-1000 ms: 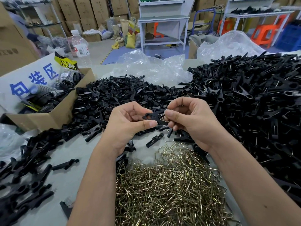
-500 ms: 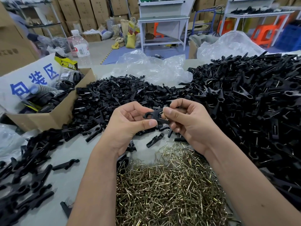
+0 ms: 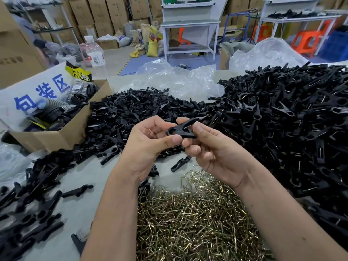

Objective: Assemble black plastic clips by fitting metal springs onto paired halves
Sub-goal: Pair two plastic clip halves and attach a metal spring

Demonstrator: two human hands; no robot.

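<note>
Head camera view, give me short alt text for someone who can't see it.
Left hand and right hand together grip a black clip above a heap of metal springs. Piles of black clip parts surround them on the table.

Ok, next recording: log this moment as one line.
stage: fitting clip | left hand: pinches clip | right hand: pinches same clip | springs: loose pile near person | finished clips: heap on right

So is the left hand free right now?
No, the left hand and right hand both pinch the black clip between them.
</note>
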